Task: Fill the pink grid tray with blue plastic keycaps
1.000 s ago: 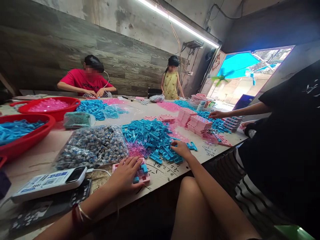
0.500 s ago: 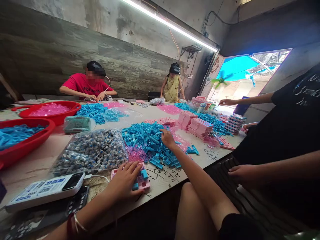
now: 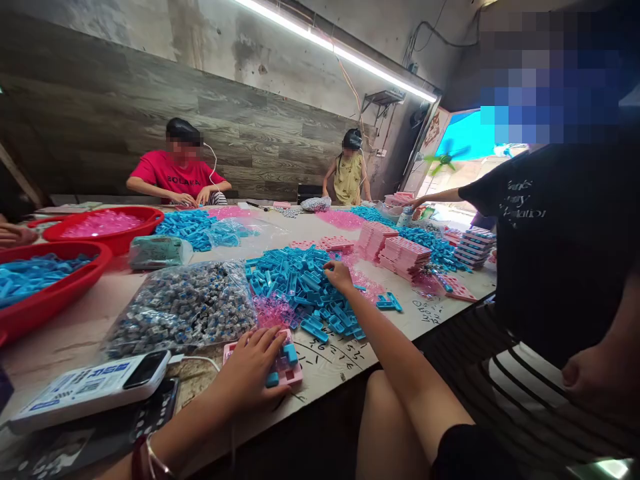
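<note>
Pink tray [image 3: 287,369] near table edge [image 3: 350,373], flat on tabletop, partly under left hand [image 3: 253,367]; a few blue pcs seated in it at its right side. Left hand palm down on tray, fingers spread loosely over its top, pressing/steadying, not wrapped round it. Right hand [image 3: 340,275] out fwd over blue parts pile [image 3: 300,283], fingers curled down into pile, touching pcs; can't tell whether one is pinched. Pink clear bits [image 3: 273,310] just beside pile, betw. it and tray. Bagged grey-blue parts [image 3: 183,303] left of pile, close to tray. White phone-like device [image 3: 93,383] w/ cable lying near left forearm, on dark mat. Red basins [image 3: 55,283] at far left w/ blue and pink pcs. Stacked pink trays [image 3: 400,253] beyond pile, right side. Co-worker in black shirt [image 3: 560,233] close at right, arm stretched twd far end of table. Two more persons seated at far side, hands busy at table.
</note>
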### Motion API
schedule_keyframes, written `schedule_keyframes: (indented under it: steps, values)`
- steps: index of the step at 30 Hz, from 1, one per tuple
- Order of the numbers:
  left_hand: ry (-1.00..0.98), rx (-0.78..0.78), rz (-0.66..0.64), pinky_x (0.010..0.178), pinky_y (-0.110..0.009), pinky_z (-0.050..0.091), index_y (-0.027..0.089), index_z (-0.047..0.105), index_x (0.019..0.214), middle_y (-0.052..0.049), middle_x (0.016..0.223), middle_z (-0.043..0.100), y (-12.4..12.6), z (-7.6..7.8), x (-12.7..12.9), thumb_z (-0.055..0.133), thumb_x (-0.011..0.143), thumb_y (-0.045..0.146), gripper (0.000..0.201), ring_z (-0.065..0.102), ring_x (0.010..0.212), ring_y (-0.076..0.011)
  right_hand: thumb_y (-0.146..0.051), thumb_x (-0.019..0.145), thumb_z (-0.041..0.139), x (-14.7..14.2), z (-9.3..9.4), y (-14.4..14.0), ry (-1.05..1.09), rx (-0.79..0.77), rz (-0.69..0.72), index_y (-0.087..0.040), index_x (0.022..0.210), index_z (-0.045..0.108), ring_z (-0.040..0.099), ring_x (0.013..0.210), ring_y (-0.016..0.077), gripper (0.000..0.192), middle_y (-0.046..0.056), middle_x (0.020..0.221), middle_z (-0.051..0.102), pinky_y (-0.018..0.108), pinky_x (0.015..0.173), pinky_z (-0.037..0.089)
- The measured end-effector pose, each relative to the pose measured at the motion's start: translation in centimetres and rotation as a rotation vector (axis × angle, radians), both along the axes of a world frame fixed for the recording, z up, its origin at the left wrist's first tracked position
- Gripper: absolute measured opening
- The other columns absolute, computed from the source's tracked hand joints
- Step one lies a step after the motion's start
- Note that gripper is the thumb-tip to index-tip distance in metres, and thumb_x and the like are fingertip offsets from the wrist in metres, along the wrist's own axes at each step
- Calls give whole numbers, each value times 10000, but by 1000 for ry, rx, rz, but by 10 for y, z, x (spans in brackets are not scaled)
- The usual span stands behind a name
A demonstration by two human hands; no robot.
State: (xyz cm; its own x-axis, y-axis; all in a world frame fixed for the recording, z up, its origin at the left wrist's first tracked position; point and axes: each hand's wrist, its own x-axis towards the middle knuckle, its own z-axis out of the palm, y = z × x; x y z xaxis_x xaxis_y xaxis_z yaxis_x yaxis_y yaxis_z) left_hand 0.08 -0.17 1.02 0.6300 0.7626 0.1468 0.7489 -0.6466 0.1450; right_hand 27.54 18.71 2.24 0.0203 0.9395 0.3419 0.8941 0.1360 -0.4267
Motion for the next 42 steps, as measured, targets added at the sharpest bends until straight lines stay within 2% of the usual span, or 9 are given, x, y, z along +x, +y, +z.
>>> schedule_keyframes:
  steps: [4, 8, 16, 21, 26, 28, 33, 37, 42]
  values:
    - [-19, 22, 0, 1046, -518, 293, 207, 379, 1365, -136, 1384, 444, 0, -2, -1, 441, 757, 694, 782, 396, 1257, -340, -261, 896, 488, -15, 1, -6, -85, 74, 158, -234, 1260, 541, 403, 1262, 169, 369, 16, 1322, 511, 298, 1072, 298]
    - [-22, 30, 1, 1048, -505, 293, 217, 364, 1375, -129, 1389, 440, 1, -4, -1, 449, 747, 698, 796, 400, 1254, -338, -390, 855, 565, -27, -3, -10, -168, 35, 270, -289, 1256, 549, 350, 1301, 197, 414, -17, 1375, 455, 318, 1090, 272]
    - [-16, -10, 9, 1051, -508, 291, 207, 368, 1376, -119, 1407, 421, -1, 2, 0, 444, 754, 688, 789, 396, 1261, -338, -325, 894, 505, 4, -8, -8, -224, -13, 56, -180, 1273, 532, 358, 1299, 237, 406, 84, 1387, 434, 384, 1089, 266]
    - [-3, -36, 17, 1059, -491, 284, 215, 373, 1374, -113, 1414, 415, -2, 6, 1, 442, 751, 689, 787, 392, 1268, -326, -264, 906, 463, 11, -1, -15, -251, 38, -41, -88, 1380, 379, 299, 1324, 311, 513, 183, 1425, 343, 499, 1075, 232]
    - [3, -48, 32, 1072, -506, 272, 211, 370, 1379, -111, 1426, 399, -2, 5, 1, 453, 748, 687, 795, 374, 1285, -332, -371, 901, 481, -26, 2, -33, -362, 93, 256, -283, 1381, 395, 234, 1362, 215, 496, -17, 1462, 315, 366, 1120, 211]
    - [1, -54, 32, 1073, -516, 271, 210, 369, 1380, -113, 1428, 395, -1, 5, 1, 463, 742, 689, 804, 371, 1286, -338, -320, 911, 461, -38, 2, -33, -437, 85, 314, -290, 1383, 392, 248, 1355, 200, 477, -34, 1461, 317, 345, 1115, 228]
    - [-34, -63, 26, 1065, -525, 281, 215, 365, 1380, -114, 1413, 416, -2, 5, -1, 497, 750, 650, 778, 384, 1273, -334, -41, 868, 403, -33, 13, -2, -443, 21, 114, -179, 1375, 403, 369, 1285, 228, 525, 86, 1455, 324, 352, 1035, 342]
    - [-110, -59, -3, 1059, -533, 296, 191, 388, 1360, -130, 1380, 450, -6, 5, 0, 589, 713, 607, 795, 408, 1249, -338, -126, 889, 504, -24, 22, 22, -426, -47, 121, -166, 1122, 606, 539, 1105, 201, 257, 92, 1228, 565, 364, 949, 426]
    - [-414, 145, 149, 954, -422, 438, 165, 565, 1098, -127, 1155, 565, 14, 17, -16, 431, 887, 342, 307, 519, 1100, -250, -144, 890, 513, -27, 30, 24, -325, 11, 111, -106, 979, 634, 572, 1029, 232, 155, 138, 1036, 638, 408, 912, 433]
